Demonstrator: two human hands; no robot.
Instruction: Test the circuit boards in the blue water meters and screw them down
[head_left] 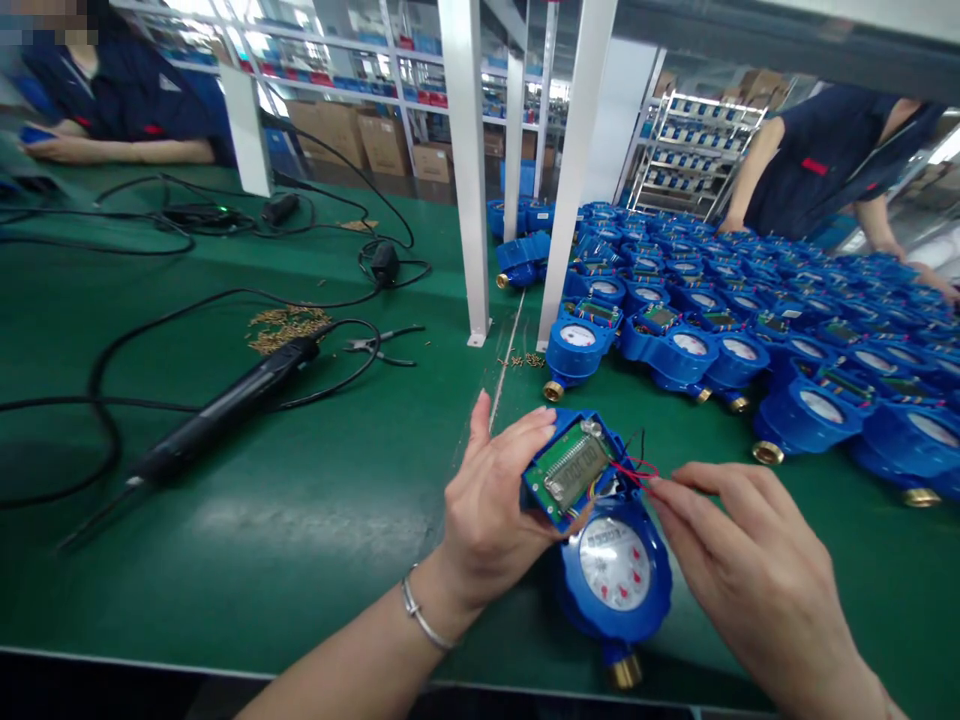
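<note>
A blue water meter [652,590] with a round white dial and a brass end lies in front of me near the table's front edge. Its upper housing is uncovered, and a green circuit board [550,462] with a small digit display shows there. My left hand [491,490] is wrapped around the left side of that housing, thumb raised. Red and black wires [637,470] come out of the housing's right side. My right hand [750,540] pinches the red wires between thumb and fingertips, to the right of the meter.
Many similar blue meters [679,350] fill the right side of the green table [337,560]. A black electric screwdriver [225,410], pliers [382,347], loose brass screws [289,325] and cables lie left. White posts [469,170] rise ahead. Two people [832,170] are across the table.
</note>
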